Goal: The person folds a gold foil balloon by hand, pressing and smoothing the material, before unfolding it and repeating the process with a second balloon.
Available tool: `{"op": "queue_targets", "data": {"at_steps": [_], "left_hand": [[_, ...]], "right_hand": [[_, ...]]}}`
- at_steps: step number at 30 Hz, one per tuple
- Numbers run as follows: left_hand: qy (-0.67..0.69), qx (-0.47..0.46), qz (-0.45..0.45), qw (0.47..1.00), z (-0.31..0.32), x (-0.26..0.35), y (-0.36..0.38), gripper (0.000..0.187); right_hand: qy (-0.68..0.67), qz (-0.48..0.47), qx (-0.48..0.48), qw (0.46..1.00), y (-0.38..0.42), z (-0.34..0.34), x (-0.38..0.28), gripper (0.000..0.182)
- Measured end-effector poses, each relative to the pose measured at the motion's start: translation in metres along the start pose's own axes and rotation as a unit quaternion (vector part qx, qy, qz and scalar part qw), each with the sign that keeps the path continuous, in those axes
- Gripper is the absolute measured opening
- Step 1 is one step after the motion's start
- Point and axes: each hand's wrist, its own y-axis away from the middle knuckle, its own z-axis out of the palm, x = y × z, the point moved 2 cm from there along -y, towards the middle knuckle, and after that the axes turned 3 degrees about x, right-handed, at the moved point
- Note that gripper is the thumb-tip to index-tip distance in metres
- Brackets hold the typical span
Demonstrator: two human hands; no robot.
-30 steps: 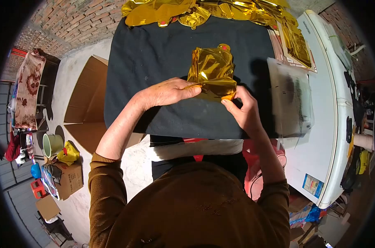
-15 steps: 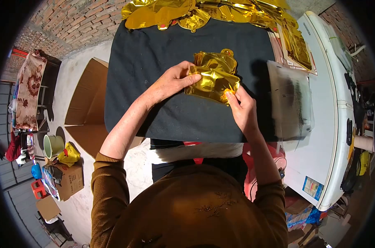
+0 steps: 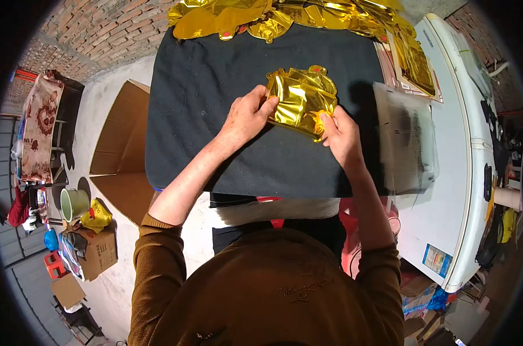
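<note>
A folded gold foil balloon (image 3: 301,99) lies on the black cloth covering the table (image 3: 215,86). My left hand (image 3: 247,118) pinches its left edge with the fingertips. My right hand (image 3: 340,132) grips its lower right corner. Both hands press the foil flat against the cloth, in the right half of the table top.
A heap of gold foil balloons (image 3: 284,14) lies along the table's far edge. A stack of clear plastic bags (image 3: 405,138) sits to the right, beside a white chest freezer (image 3: 463,144). An open cardboard box (image 3: 120,150) stands on the floor at left.
Both hands have carried the foil balloon a little farther away across the cloth. The foil has been folded flatter, and the hands now press it down.
</note>
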Motion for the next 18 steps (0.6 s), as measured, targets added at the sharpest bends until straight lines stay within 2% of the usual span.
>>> {"op": "queue_targets", "data": {"at_steps": [10, 18], "left_hand": [[-0.214, 0.076, 0.099, 0.969, 0.021, -0.006, -0.014, 0.023], [-0.242, 0.101, 0.117, 0.958, 0.030, -0.007, -0.011, 0.021]], "right_hand": [[0.019, 0.058, -0.028, 0.998, -0.014, -0.004, -0.007, 0.021], [0.033, 0.061, -0.029, 0.997, -0.016, -0.004, -0.006, 0.022]]}}
